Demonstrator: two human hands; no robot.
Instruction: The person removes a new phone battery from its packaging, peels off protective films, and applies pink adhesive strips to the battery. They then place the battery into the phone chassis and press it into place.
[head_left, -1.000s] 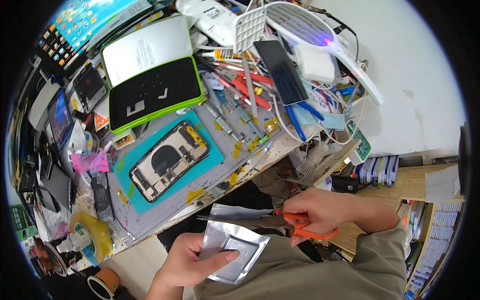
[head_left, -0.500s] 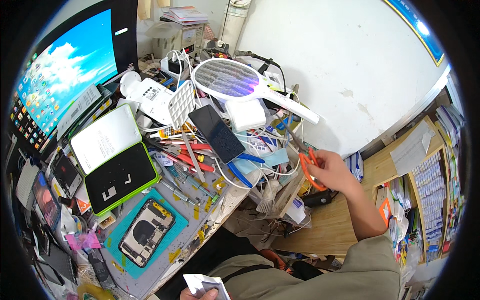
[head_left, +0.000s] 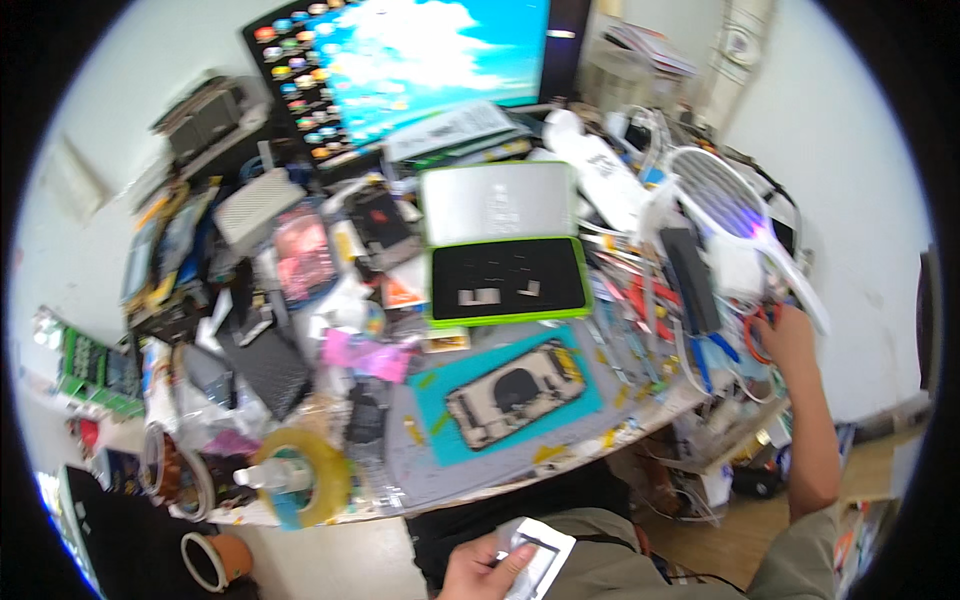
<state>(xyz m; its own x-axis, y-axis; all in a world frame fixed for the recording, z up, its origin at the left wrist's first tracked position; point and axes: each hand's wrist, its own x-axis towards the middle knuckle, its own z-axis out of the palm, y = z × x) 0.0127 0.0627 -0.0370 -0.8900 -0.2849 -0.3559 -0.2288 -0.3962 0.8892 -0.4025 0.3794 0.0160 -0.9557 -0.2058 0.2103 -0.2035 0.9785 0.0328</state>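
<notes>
My left hand (head_left: 480, 572), low in the view near my lap, grips a small white packet (head_left: 553, 541) with a dark-edged rectangle showing on it. The thumb presses on its face. Over at the right end of the bench, my right hand (head_left: 792, 338) is closed round the orange handles of a pair of scissors (head_left: 754, 338); their blades are lost in blur and clutter. The white handle of an electric fly swatter (head_left: 797, 285) lies just beyond that hand. In front of me an opened phone body (head_left: 515, 393) lies on a teal mat (head_left: 440, 445).
Behind the mat stands an open green-edged case (head_left: 508, 240) with small pieces in its black half. A monitor (head_left: 430, 60) is at the back. A dark phone (head_left: 690, 280) lies amid tools on the right. Tape rolls (head_left: 325, 478) and a bottle (head_left: 275, 477) sit front left.
The view has swung left, bringing more of the bench in. My right hand, still on the scissors, is now beside the swatter's handle. The left hand keeps the packet.
</notes>
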